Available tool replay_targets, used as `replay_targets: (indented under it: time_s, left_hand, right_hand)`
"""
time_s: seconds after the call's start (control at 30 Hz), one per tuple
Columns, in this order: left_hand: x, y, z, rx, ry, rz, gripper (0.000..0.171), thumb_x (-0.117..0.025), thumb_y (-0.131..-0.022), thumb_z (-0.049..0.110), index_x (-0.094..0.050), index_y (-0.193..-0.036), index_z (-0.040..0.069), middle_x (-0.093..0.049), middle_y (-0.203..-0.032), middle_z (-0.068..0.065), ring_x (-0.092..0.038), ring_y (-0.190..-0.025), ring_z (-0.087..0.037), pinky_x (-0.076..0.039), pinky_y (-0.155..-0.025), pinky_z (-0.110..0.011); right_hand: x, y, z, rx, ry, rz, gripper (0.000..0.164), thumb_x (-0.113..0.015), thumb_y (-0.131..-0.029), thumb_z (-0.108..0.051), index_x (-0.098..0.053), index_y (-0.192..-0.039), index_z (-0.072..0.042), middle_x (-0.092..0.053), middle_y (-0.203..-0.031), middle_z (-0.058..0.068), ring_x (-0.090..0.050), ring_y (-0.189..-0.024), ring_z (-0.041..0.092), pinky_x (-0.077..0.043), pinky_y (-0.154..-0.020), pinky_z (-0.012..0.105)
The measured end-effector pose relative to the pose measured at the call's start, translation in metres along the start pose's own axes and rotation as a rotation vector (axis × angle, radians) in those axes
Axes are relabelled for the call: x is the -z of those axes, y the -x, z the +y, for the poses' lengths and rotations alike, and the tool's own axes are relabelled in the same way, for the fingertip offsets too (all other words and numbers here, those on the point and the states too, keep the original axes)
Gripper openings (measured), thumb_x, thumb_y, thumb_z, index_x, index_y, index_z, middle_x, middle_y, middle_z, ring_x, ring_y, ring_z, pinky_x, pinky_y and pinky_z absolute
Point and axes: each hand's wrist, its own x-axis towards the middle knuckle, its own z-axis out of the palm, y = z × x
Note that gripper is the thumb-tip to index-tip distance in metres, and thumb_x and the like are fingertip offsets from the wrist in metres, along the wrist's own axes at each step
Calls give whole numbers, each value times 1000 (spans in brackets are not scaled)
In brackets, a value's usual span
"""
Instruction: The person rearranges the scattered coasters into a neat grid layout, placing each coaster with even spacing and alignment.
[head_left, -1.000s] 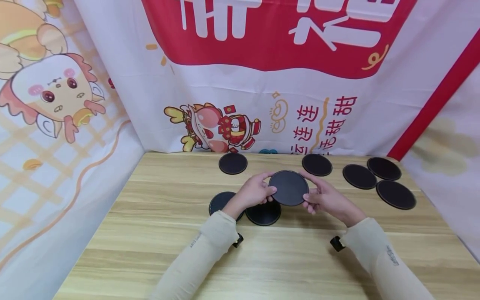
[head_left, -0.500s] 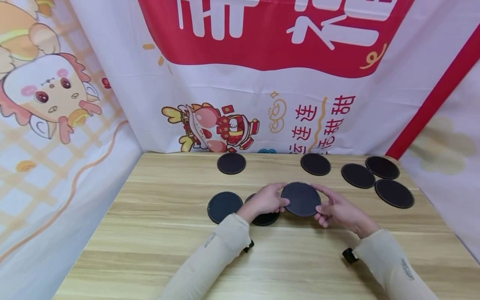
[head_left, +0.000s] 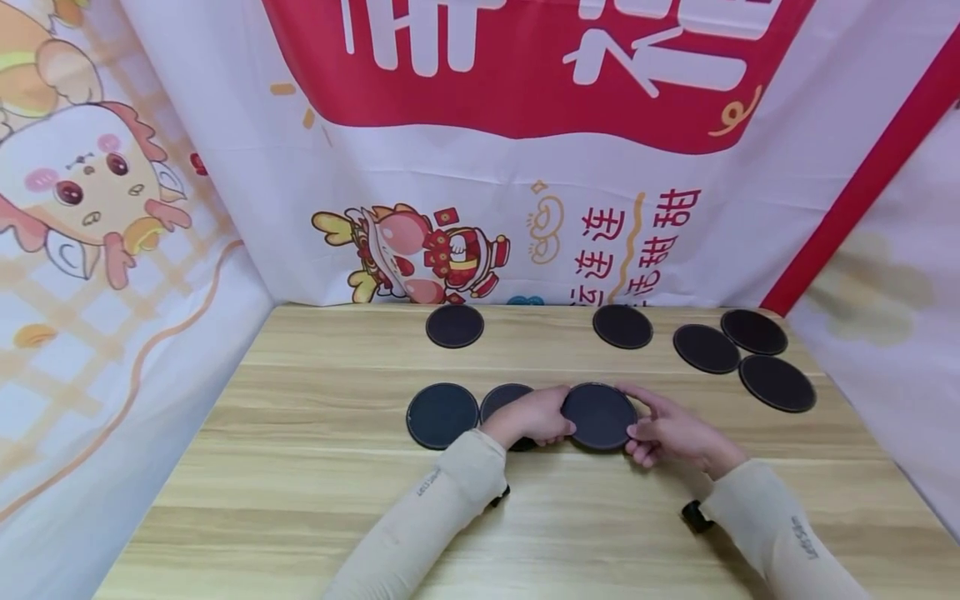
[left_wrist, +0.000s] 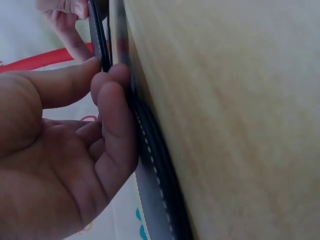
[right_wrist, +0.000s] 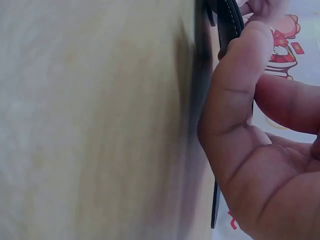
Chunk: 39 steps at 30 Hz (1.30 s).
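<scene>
Between my two hands is a round black coaster with a stitched edge, close over the table. My left hand pinches its left edge, and my right hand pinches the right edge. In the left wrist view, the thumb and fingers meet at the rim of the held coaster, with another stitched coaster just under the fingers. On the table to the left lie a coaster and a second coaster, partly hidden by my left hand. These two and the held one form a row.
At the back of the wooden table lie one coaster on the left and another coaster near the middle. Three more sit close together at the back right, the nearest coaster among them. A printed cloth hangs behind.
Both hands have brought the held coaster rightward and nearer to me, and lowered it toward the table. It now lines up beside the two left coasters. The view has shifted slightly.
</scene>
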Motion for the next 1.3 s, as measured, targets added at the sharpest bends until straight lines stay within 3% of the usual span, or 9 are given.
replay_targets:
  time_s: [0.17, 0.37, 0.57, 0.8, 1.1, 1.3]
  left_hand:
    - [0, -3, -1, 6, -6, -21, 34, -59, -102, 10, -52, -135, 3, -61, -64, -7, -58, -54, -16, -53, -52, -27]
    - [4, -3, -2, 7, 36, -47, 55, -56, -104, 12, -36, -154, 6, -61, -68, -9, -58, -58, -18, -53, -54, -29]
    - [6, -3, -2, 1, 46, -60, 65, -59, -103, 16, -28, -160, 10, -59, -67, -10, -58, -59, -19, -53, -55, -29]
    - [8, -2, -6, -22, 53, -98, 54, -57, -104, 17, -41, -156, 14, -57, -64, -8, -56, -57, -18, -51, -53, -28]
    - [15, 0, -9, -65, 181, -141, 47, -53, -105, 13, -46, -152, 9, -57, -69, -7, -53, -57, -17, -52, -54, -29]
    - [27, -2, -7, -118, 186, -82, 39, -55, -104, 13, -55, -142, 5, -59, -73, -8, -53, -57, -17, -54, -56, -31]
  right_hand:
    - [-2, -3, 1, -32, 47, 27, 81, -48, -99, 7, -1, -162, -9, -66, -76, 18, -64, -61, 21, -57, -56, 34]
    - [-7, -9, -3, -70, 127, 81, 78, -50, -98, 5, -7, -163, -9, -64, -71, 17, -61, -54, 20, -55, -52, 33]
    - [-11, -14, -3, -75, 208, 96, 74, -51, -98, 3, -14, -161, -5, -63, -67, 15, -59, -50, 19, -53, -48, 32]
    - [-14, -17, -4, -65, 210, 83, 69, -50, -100, -1, -16, -161, -4, -63, -66, 14, -60, -50, 19, -53, -48, 32]
    - [-30, -27, -13, 0, 251, 22, 61, -50, -101, -4, -28, -159, -5, -61, -67, 15, -59, -49, 19, -53, -46, 33]
    - [-41, -43, -33, 82, 335, 71, 51, -51, -102, -6, -41, -151, -3, -61, -70, 14, -58, -52, 20, -55, -50, 37]
